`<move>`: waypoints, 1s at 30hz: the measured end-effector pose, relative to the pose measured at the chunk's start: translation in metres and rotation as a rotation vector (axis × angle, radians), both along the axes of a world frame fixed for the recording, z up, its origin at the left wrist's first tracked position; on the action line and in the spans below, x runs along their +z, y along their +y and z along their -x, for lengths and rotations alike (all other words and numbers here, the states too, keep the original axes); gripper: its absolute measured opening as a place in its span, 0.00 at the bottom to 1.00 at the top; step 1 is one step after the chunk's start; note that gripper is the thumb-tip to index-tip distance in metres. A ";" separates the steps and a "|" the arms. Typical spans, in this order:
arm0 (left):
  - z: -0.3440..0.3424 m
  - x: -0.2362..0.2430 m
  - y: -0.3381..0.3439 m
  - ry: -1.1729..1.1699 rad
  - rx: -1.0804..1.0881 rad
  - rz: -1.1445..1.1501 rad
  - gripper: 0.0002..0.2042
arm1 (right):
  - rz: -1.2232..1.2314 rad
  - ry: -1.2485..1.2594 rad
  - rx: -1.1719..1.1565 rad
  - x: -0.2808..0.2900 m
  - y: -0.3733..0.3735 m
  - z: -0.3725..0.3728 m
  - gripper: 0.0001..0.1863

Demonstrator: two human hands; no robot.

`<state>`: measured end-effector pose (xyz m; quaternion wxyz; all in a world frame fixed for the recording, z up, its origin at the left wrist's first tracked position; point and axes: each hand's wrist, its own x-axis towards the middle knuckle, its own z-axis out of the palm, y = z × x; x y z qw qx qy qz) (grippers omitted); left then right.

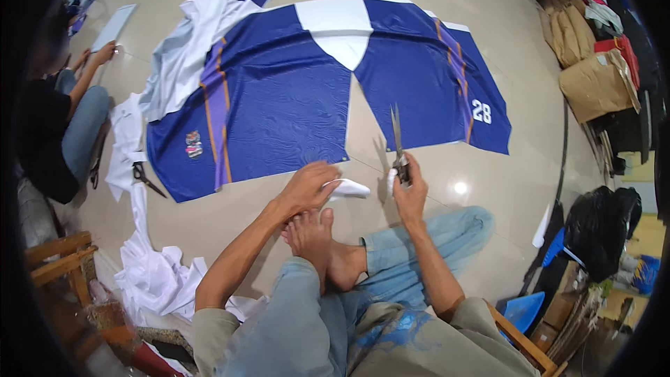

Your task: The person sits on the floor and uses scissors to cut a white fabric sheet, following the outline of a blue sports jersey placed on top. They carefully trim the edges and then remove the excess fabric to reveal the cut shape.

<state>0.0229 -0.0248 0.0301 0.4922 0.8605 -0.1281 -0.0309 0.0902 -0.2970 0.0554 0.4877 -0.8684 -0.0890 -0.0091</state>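
Observation:
My left hand (308, 187) is closed on a small white fabric scrap (350, 188), just above my bare feet (307, 234). My right hand (410, 188) grips metal scissors (396, 141) with dark handles, their blades pointing away from me; a small white piece shows beside its fingers. Beyond both hands lies a blue fabric panel (279, 108) with purple and orange side stripes, a printed emblem and white printing. It has a white top section (333, 24) and a narrow V-shaped gap at its front middle.
White cloth (188, 63) lies at back left, more (157, 279) at lower left near spare scissors (143, 178). A person (56, 132) sits left holding a pale sheet. Brown paper bags (597, 84), a black plastic bag (600, 230), blue plastic (522, 307) and wooden furniture (63, 251) line the sides.

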 end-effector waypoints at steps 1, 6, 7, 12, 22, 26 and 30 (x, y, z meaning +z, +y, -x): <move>0.014 0.019 0.017 0.205 0.000 -0.080 0.14 | 0.059 -0.052 0.033 0.002 -0.001 -0.015 0.30; 0.139 0.087 0.125 0.628 0.174 -0.178 0.19 | 0.165 -0.182 0.089 0.001 0.010 -0.099 0.31; 0.163 0.092 0.138 0.672 0.236 -0.192 0.20 | 0.180 -0.165 0.072 -0.001 0.012 -0.115 0.31; 0.203 0.069 0.164 0.679 0.540 -0.332 0.25 | 0.293 -0.296 0.158 -0.006 0.030 -0.168 0.31; 0.047 -0.008 0.158 -0.229 0.810 -0.987 0.37 | 0.435 -0.382 0.256 -0.032 0.017 -0.228 0.30; -0.006 0.062 0.026 0.568 0.195 0.022 0.33 | 0.671 -0.395 -0.017 -0.025 -0.135 -0.285 0.23; -0.008 0.074 -0.061 0.065 -0.278 0.066 0.27 | 0.650 -0.300 -0.264 0.006 -0.163 -0.266 0.28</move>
